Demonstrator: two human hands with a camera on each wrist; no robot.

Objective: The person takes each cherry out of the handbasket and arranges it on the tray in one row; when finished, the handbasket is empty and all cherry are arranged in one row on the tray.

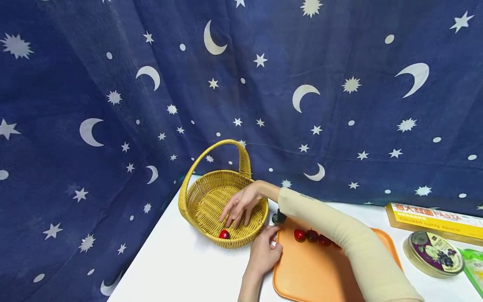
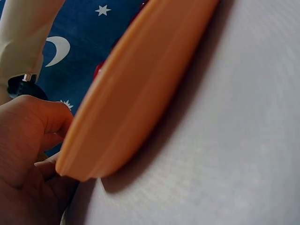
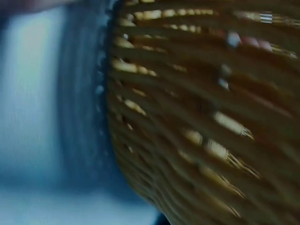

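The yellow wicker basket [image 1: 211, 176] stands at the left of the white table with its handle up. Inside, a red cherry [image 1: 224, 234] lies near the front wall. My right hand [image 1: 241, 205] reaches over the basket's right rim, its fingers spread loosely downward close to the cherry, holding nothing. In the right wrist view the basket's weave [image 3: 187, 117] fills most of the picture. My left hand [image 1: 264, 251] grips the left edge of the orange tray [image 1: 309, 272], beside the basket; in the left wrist view its fingers [image 2: 51, 115] bend at the tray's rim.
Several more cherries [image 1: 299, 235] lie in a row on the tray, partly hidden by my right sleeve [image 1: 351, 235]. A round tin [image 1: 434, 253], a yellow pasta box [image 1: 434, 220] and a green packet [image 1: 473, 268] stand at the right. A blue starry curtain [image 1: 264, 105] hangs behind.
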